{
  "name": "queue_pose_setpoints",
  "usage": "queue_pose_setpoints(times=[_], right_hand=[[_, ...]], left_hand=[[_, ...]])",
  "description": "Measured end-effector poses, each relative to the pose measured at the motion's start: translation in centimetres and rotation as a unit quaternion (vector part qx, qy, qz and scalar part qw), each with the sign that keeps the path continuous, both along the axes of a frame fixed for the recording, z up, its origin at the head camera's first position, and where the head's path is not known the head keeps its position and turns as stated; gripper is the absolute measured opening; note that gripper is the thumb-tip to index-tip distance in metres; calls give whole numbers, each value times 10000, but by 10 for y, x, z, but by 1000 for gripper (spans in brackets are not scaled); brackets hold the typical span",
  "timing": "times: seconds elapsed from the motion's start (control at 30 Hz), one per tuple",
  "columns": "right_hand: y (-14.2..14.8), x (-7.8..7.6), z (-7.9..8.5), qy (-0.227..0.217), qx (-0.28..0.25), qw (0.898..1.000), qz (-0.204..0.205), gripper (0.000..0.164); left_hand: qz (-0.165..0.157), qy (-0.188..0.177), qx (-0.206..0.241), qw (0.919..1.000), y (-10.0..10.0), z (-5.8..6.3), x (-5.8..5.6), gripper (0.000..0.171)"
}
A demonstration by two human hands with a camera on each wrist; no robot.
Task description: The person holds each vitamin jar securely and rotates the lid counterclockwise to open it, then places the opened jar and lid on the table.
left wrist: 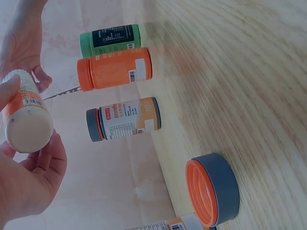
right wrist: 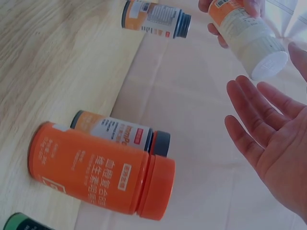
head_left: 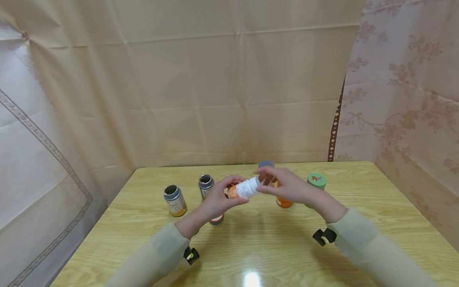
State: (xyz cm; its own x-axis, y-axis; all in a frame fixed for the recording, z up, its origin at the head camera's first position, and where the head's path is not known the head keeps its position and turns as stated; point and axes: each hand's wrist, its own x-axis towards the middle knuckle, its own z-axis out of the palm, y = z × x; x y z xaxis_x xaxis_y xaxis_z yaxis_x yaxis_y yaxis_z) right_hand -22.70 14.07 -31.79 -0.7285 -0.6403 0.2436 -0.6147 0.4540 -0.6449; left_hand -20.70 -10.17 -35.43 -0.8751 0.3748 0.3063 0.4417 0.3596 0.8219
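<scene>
My left hand (head_left: 219,199) grips a white and orange bottle (head_left: 244,189) round its orange lower part, above the table. The bottle lies tilted, its white cap (right wrist: 271,66) toward the right; its pale bottom faces the left wrist camera. My right hand (head_left: 290,186) is at the cap end, with fingers (right wrist: 259,112) spread and loosely bent. In the right wrist view a gap shows between these fingers and the cap, and the palm holds nothing. Below the left hand lies a dark grey lid (left wrist: 226,189) with an orange inside, partly covered by that hand in the head view.
Two uncapped bottles, one with a yellow base (head_left: 175,202) and another (head_left: 205,182) beside it, stand at the left. On the right are an orange bottle (right wrist: 96,170), a green-lidded jar (head_left: 316,180) and a grey-lidded bottle (left wrist: 124,119). A beige curtain (head_left: 215,99) hangs behind the table.
</scene>
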Motion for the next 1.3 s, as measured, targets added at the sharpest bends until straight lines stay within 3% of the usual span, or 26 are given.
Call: queue_pose_setpoints(times=[0.2, 0.47, 0.8, 1.1, 1.3], right_hand=[[-6, -1, -5, 111, -72, 9997, 195, 41], [-9, 0, -6, -125, -318, 9985, 419, 33], [-7, 0, -8, 45, -355, 9983, 459, 33], [-5, -1, -11, 261, -513, 9968, 561, 30], [-3, -1, -12, 249, -532, 9967, 553, 31]], left_hand=[[-97, 12, 73, 9999, -1, 1, 3, 45], [11, -153, 91, 9998, -1, 0, 6, 45], [91, -68, 90, 9999, 2, -1, 8, 42], [199, 56, -167, 9996, 3, 2, 8, 40], [197, -39, -213, 9996, 4, 2, 7, 40]])
